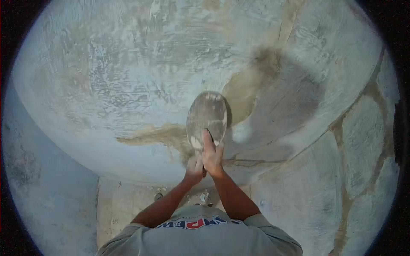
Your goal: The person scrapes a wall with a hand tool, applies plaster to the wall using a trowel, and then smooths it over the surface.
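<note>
An oval, greyish-brown flat tool [208,117] with pale worn patches is held up in front of a rough plastered wall [171,77]. My right hand [212,157] grips its lower end, the thumb lying on the face that shows. Just left of it and lower, my left hand [195,167] is closed close against the tool's bottom end; what its fingers wrap round is hidden. Brown filler [243,96] runs across the wall behind and to the right of the tool, and another brown streak [158,134] lies to the left.
A bluish wall [47,179] stands at the left. On the right, pale stone-like panels [363,141] are divided by brown joints [344,205]. Below my arms, light floor [128,200] shows with small scraps [203,197] and part of a shoe [158,196].
</note>
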Action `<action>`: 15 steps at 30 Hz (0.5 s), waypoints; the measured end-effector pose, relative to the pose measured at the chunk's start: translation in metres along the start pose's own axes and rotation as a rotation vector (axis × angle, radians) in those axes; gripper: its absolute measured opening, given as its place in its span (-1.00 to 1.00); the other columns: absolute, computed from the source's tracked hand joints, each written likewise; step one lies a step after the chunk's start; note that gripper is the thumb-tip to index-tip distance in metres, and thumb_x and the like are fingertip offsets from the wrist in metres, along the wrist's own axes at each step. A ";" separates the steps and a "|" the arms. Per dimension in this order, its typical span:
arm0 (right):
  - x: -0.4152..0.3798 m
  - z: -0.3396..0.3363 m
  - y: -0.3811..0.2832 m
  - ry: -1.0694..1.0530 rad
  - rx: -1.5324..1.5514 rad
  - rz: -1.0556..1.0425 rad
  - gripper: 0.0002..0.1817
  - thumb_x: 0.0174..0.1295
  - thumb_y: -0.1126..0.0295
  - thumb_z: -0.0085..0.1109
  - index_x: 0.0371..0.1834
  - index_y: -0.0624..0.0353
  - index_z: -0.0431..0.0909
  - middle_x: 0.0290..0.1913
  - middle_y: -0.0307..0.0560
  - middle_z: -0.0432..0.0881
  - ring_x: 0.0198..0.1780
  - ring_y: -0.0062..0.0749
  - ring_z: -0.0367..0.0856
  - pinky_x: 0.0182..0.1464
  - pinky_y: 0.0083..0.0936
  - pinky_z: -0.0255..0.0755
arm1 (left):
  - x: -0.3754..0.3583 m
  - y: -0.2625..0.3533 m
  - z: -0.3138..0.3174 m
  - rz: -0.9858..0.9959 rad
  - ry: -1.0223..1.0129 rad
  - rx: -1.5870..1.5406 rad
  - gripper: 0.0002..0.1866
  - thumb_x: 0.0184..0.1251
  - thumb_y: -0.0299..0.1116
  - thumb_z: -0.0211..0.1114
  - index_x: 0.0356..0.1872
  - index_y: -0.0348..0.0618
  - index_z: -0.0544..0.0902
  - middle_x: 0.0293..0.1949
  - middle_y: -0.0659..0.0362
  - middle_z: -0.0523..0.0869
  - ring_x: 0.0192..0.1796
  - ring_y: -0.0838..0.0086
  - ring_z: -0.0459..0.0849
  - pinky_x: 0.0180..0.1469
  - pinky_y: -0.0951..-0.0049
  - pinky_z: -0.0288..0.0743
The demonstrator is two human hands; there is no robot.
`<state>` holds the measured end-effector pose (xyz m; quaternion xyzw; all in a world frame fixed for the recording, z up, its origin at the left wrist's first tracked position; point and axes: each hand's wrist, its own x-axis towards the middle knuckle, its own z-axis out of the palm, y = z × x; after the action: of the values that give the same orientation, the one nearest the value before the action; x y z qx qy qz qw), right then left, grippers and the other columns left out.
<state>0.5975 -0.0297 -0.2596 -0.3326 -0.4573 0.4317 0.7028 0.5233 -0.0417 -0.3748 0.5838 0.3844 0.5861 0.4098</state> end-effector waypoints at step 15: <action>0.002 -0.008 0.016 -0.109 -0.099 -0.205 -0.60 0.39 0.31 0.18 0.10 0.46 0.52 0.05 -0.02 0.62 0.03 -0.39 0.57 0.10 -0.46 0.42 | -0.003 0.040 0.002 -0.158 0.096 -0.180 -0.89 0.36 -0.46 0.14 -0.32 -0.29 0.52 -0.35 -0.05 0.61 -0.28 0.24 0.62 -0.27 0.27 0.47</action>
<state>0.6007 -0.0214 -0.2760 -0.2946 -0.5472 0.3517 0.7001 0.5240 -0.0593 -0.3389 0.4837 0.3942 0.6115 0.4865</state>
